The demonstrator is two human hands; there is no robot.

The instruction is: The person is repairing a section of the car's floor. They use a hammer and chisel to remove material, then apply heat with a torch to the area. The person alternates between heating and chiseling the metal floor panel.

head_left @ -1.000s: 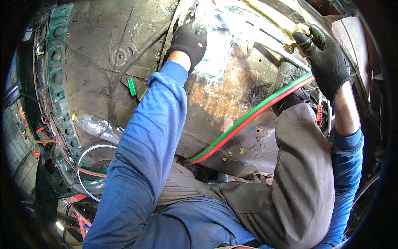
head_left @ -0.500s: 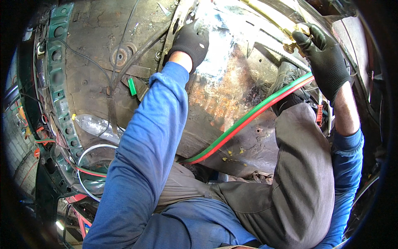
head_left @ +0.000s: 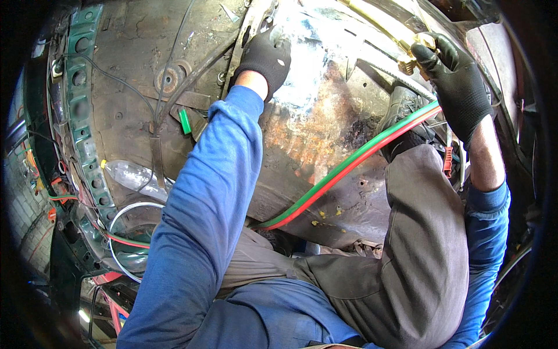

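My right gloved hand (head_left: pixel 456 87) is shut on a brass torch (head_left: pixel 398 41) at the upper right, with green and red hoses (head_left: pixel 349 171) running below it across the floor. My left gloved hand (head_left: pixel 261 61) rests at a slotted metal strip (head_left: pixel 241 43) beside a bright, scuffed, partly rusty patch of the metal floor (head_left: pixel 314 122). Its fingers are bent and close together; what they grip, if anything, is hidden in glare. A green rectangular piece (head_left: pixel 185 121) lies left of my left forearm.
A disc (head_left: pixel 168 78), dark cables and a plastic bottle (head_left: pixel 133 174) lie to the left, beside a perforated green body member (head_left: pixel 81 87). A white loop of tube (head_left: pixel 119 221) is lower left. My bent knee and boot (head_left: pixel 395 110) occupy the right, near a red-handled tool (head_left: pixel 447 163).
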